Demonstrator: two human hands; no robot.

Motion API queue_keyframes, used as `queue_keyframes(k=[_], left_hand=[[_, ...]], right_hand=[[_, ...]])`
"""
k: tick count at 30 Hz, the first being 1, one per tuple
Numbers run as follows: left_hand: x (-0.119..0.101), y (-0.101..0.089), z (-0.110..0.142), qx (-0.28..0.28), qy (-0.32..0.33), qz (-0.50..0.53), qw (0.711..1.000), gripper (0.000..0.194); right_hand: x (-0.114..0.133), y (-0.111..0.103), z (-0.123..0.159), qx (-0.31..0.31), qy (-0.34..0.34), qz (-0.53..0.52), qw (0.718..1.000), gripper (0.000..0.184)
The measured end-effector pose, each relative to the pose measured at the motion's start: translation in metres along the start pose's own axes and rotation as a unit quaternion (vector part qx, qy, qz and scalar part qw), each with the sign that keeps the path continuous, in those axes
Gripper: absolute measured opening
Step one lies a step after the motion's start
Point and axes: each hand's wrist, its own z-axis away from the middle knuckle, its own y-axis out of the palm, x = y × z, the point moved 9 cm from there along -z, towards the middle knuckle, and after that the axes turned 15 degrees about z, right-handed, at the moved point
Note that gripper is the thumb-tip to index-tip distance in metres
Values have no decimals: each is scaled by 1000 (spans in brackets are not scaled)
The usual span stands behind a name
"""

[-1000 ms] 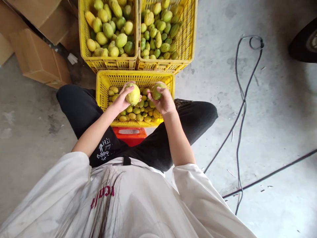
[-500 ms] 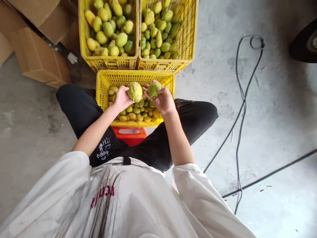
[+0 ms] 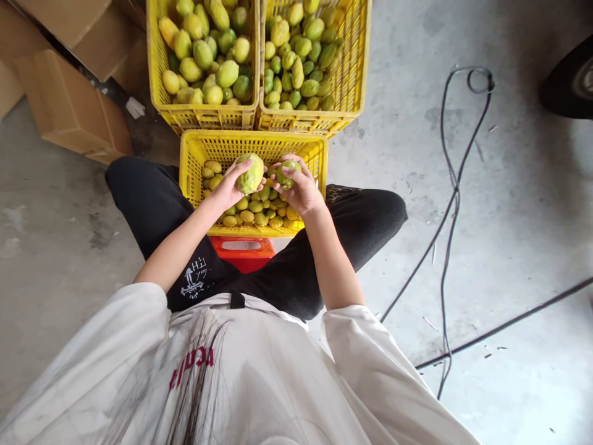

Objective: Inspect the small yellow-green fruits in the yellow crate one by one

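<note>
My left hand [image 3: 228, 185] is closed around a large yellow-green lemon [image 3: 251, 175], thumb lying over its top. A smaller, greener lemon [image 3: 287, 176] with dark marks sits in my right hand [image 3: 306, 193], its thumb pressed across the fruit. Both hands are side by side above the near yellow crate [image 3: 254, 137], fingertips almost meeting. Under them, several smaller yellow and green lemons [image 3: 248, 216] lie in that crate, partly hidden by the hands and fruit.
Beyond stand a left yellow crate [image 3: 204, 110] and a right yellow crate [image 3: 356, 68], both holding lemons. Cardboard boxes [image 3: 69, 105] are at the far left. A red stool [image 3: 250, 262] shows between my legs. A black cable [image 3: 447, 247] and a wheel [image 3: 567, 80] are to the right.
Both lemons have been turned in the hands. My left thumb has moved over the top of its lemon, and my right thumb has come across the front of the other.
</note>
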Motion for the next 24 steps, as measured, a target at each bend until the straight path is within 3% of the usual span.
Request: queue_keyframes(k=[6,13,19,24], left_hand=[[-8,9,8,-1,-1,77,997,45],[-27,14,18,-11,22,88,996,50],[-13,3,10,-21,15,65,998,48],[-9,10,11,11,26,58,998,40]], right_hand=[[6,0,-2,-1,2,-34,999,30],[9,8,4,10,9,-21,1000,38],[0,13,8,30,20,-3,999,45],[-3,15,7,34,23,-2,999,48]])
